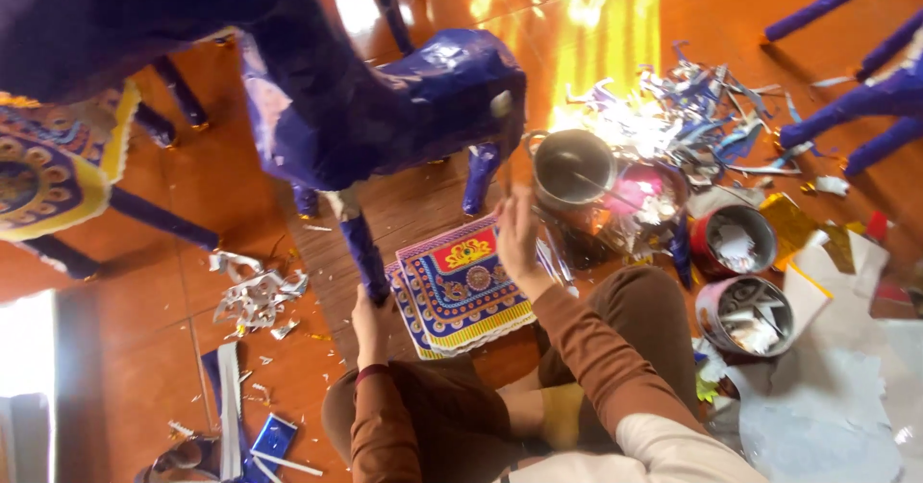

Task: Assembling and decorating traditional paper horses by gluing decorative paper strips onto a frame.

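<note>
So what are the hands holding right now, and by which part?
The left hand grips the blue paper animal figure by the foot of one leg. The right hand holds a thin brush by its handle's lower end.

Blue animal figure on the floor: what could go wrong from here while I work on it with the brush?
The left hand grips only one leg of the blue animal figure, so it may tip or twist under brush pressure. The right hand holds a brush just beside the open metal pot; a careless elbow could knock it over. Drips could land on the patterned cloth pieces lying directly below.
</note>
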